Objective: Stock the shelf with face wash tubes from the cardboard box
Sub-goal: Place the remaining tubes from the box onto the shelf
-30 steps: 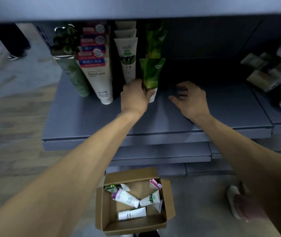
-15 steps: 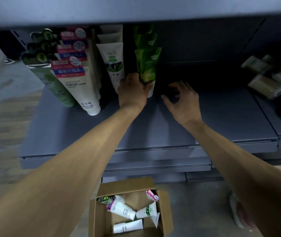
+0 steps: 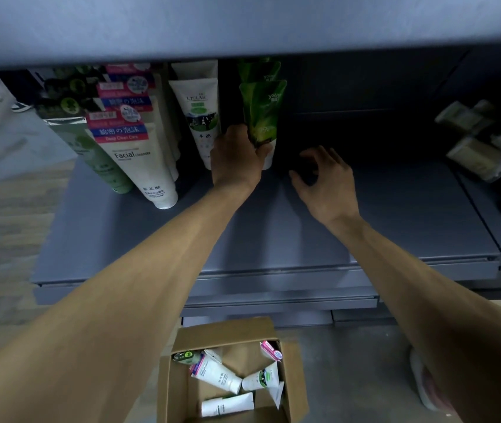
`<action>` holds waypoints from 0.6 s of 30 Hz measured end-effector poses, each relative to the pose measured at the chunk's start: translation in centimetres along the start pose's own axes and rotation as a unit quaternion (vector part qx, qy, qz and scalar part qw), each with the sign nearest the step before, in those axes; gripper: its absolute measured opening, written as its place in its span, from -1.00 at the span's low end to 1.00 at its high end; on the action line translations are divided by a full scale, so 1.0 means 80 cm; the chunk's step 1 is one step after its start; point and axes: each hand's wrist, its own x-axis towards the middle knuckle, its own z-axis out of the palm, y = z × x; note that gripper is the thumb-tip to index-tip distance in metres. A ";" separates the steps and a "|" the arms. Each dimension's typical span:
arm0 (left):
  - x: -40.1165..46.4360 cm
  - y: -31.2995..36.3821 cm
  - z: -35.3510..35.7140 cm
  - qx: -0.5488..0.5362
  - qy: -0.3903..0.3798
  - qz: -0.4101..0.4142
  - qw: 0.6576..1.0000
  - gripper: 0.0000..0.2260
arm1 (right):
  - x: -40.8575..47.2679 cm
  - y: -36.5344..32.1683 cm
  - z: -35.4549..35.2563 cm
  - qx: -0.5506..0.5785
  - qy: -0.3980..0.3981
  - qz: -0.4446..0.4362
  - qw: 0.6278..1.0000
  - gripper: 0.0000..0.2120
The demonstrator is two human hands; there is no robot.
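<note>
On the shelf [image 3: 273, 227], rows of face wash tubes stand cap-down at the left. The left hand [image 3: 235, 158] has its grip curled round the base of the green tube [image 3: 263, 112], standing it at the front of its row; it should set the cap flat and square before letting go. The right hand [image 3: 323, 178] hovers just beside, fingers loosely spread, holding nothing, ready to steady. Below, the cardboard box [image 3: 179, 383] holds more tubes.

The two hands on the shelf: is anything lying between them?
No. In the head view only bare grey shelf shows between the left hand, gripping the green tube, and the empty right hand.
</note>
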 end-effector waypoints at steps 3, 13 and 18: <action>0.004 -0.002 -0.001 -0.001 -0.004 0.001 1.000 -0.65 | 0.001 0.001 0.000 -0.002 0.000 0.003 1.000 -0.69; 0.006 -0.001 -0.001 0.005 0.001 -0.003 1.000 -0.62 | -0.001 -0.002 -0.002 0.015 0.006 0.000 1.000 -0.69; -0.004 -0.015 0.001 0.002 -0.040 -0.028 0.999 -0.57 | 0.002 0.000 -0.001 0.001 0.005 0.005 1.000 -0.69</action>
